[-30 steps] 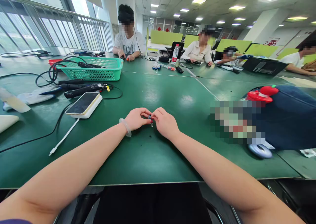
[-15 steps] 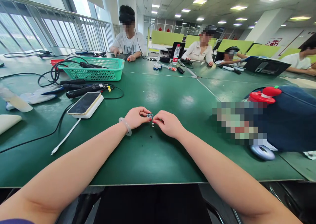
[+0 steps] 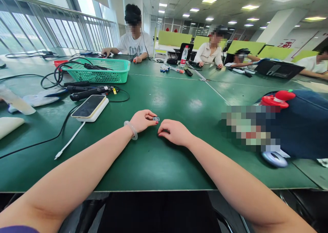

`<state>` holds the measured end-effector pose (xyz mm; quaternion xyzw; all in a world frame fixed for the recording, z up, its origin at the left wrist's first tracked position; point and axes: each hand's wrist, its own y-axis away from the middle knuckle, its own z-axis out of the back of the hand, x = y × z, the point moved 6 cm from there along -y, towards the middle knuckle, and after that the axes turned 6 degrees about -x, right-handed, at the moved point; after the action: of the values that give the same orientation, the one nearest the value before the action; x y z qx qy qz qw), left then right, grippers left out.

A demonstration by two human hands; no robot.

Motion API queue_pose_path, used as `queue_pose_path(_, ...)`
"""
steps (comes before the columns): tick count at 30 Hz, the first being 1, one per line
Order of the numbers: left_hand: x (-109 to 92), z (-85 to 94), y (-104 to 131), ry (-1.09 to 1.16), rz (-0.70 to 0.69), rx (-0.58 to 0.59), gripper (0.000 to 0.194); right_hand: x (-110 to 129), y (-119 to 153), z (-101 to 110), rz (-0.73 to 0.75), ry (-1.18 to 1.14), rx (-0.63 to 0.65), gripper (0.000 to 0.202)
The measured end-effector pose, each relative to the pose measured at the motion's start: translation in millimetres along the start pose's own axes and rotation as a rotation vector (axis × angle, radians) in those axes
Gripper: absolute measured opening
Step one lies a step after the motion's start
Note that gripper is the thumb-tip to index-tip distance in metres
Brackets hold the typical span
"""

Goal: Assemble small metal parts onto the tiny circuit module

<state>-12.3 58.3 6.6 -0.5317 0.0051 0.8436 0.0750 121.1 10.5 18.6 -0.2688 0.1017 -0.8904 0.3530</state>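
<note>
My left hand (image 3: 141, 119), with a pale translucent bangle at its wrist, pinches a small circuit board (image 3: 156, 119) between thumb and fingertips just above the green table (image 3: 143, 171). The board's far end sticks out toward the right. Close beside it, my right hand (image 3: 175, 132) is lowered to the tabletop with thumb and fingers drawn together. Whatever its fingertips pinch, if anything, is hidden by the hand.
A phone (image 3: 90, 107) on a white block with a white cable (image 3: 70, 140) lies left. Behind it are black handheld devices (image 3: 89, 93) and a green basket (image 3: 102, 70). A dark bag (image 3: 304, 123) and mouse (image 3: 274, 159) stand right. People sit across the table.
My right hand has moved slightly down, away from the circuit board. The small light piece and dark bit previously seen on the table below the hands no longer show. My left hand keeps the board.
</note>
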Motion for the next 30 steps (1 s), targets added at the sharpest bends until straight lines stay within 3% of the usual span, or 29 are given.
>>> queue_pose_path(4,-0.3,-2.9,-0.5,0.043,-0.034,0.026,0.035,-13.1,0.2,19.6,-0.116,0.006,-0.288,0.004)
queue_pose_path(8,-2.7,-9.0,1.6,0.137,-0.052,0.073,0.035,-13.6,1.8,25.9,-0.123,0.006,-0.395,0.006)
queue_pose_path(20,-7.8,-15.8,7.8,0.515,0.129,0.147,0.032,-9.5,3.6,26.7,-0.099,-0.013,-0.459,0.014)
queue_pose_path(25,-4.3,-13.7,5.4,0.545,0.141,0.121,0.033,-13.3,4.8,30.4,-0.107,-0.057,-0.462,0.018)
queue_pose_path(30,-0.3,-10.9,3.5,0.511,0.15,0.068,0.033,-26.1,2.6,24.7,-0.243,-0.006,-0.351,0.015)
